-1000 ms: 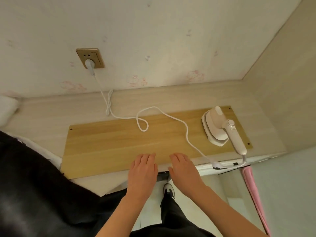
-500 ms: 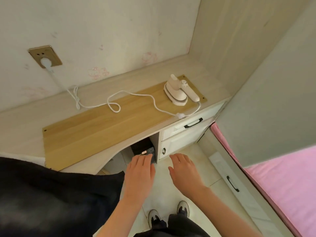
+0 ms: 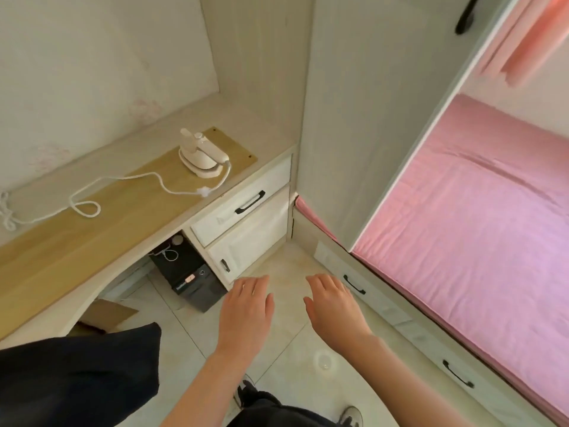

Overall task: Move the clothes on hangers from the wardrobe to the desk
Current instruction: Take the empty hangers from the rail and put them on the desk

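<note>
Both hands empty, palms down over the floor tiles: left hand (image 3: 246,312), right hand (image 3: 334,309), fingers straight and barely spread. Dark cloth (image 3: 77,380) at lower left (no hanger seen). Desk (image 3: 46,272) lies left of the fingers, left hand nearer; steam iron (image 3: 201,155) on its far end. Tall door panel (image 3: 369,118) with black handle (image 3: 466,13) stands ahead-right, right hand nearer. Hangered clothes: none identifiable; pink fabric (image 3: 529,41) hangs beyond, nature unclear.

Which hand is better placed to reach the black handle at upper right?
Right, likely. The right hand is open, empty and on the side of the black handle; the left hand, also empty, hangs nearer the desk drawers.
</note>
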Motion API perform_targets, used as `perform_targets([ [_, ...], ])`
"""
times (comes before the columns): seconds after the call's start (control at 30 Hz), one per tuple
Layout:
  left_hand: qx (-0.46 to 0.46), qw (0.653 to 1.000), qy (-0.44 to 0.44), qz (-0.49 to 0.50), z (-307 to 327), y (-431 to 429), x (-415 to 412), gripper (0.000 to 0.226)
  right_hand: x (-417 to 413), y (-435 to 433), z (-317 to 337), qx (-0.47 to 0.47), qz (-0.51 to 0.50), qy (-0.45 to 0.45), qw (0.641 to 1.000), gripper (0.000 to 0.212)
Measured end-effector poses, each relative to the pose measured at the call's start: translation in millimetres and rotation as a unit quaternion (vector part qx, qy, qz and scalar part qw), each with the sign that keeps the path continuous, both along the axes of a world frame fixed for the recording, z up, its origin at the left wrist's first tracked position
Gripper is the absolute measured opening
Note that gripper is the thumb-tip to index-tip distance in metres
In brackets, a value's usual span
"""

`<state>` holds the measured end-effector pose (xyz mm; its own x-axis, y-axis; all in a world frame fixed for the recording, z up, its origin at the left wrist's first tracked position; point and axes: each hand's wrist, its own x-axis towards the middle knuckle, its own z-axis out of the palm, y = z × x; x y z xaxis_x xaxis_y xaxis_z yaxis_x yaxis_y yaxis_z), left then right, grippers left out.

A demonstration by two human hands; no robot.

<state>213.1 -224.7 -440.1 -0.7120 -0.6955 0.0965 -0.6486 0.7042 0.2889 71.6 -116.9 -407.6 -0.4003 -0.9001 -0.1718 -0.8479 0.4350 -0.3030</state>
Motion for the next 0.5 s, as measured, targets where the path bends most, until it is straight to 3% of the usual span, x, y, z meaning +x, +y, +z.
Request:
perform_targets([
  [0.23,0.014,0.999,0.027,-0.027,-2.0,100.8,-99.7,0.030,-92.8,114.0,-2.2,-0.012,-0.033,0.018,0.999,0.038],
  [0.5,0.017,0.996,0.038,-0.085,3.7,172.2,-193.9,0.041,-179.5,190.5,-1.6,-0.050,-0.076,0.052,0.994,0.030],
])
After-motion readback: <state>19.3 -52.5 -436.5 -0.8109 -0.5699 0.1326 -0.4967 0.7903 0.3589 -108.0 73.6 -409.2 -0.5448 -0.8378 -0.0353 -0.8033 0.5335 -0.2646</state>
